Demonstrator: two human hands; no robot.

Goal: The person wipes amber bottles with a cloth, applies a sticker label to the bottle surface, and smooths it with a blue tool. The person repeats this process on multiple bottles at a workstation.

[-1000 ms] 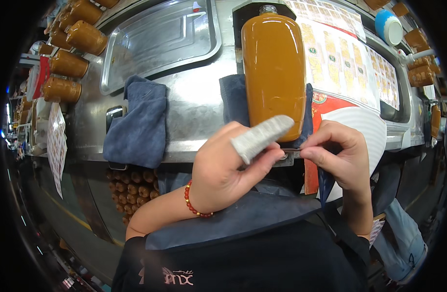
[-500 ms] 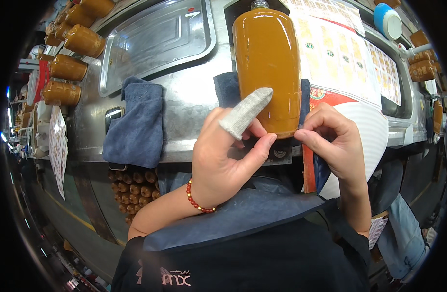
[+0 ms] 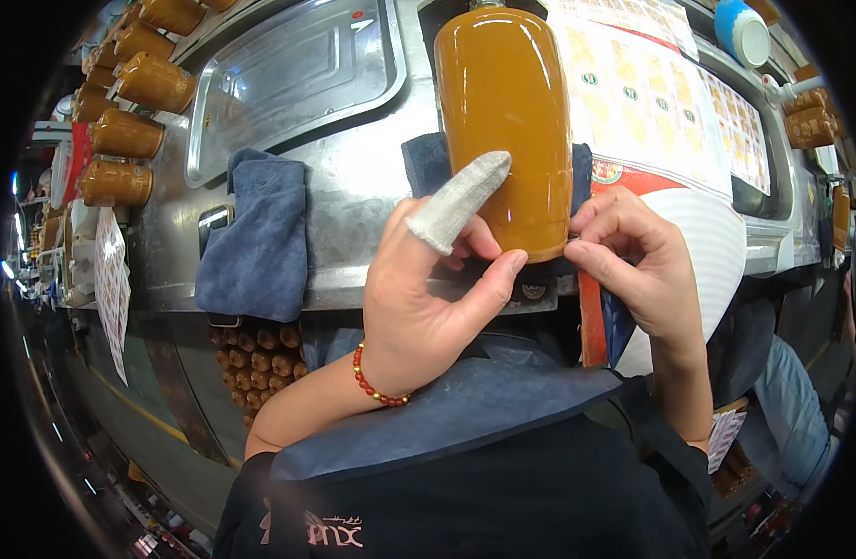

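A shiny grey metal worktop [image 3: 349, 205] is carrying a shallow rectangular metal tray [image 3: 288, 102]; a glossy amber-brown bottle [image 3: 504, 102] is lying over dark-blue cloth [image 3: 426, 166], the left hand [image 3: 414, 298] reaching its base, fingers parted, the right hand [image 3: 573, 237] pinching beside it, on what is unclear

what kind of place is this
Likely a bottle-factory workshop: many similar brown bottles line the left, another brown bottle lies over blue cloth, and printed sheets cover part of the metal bench.
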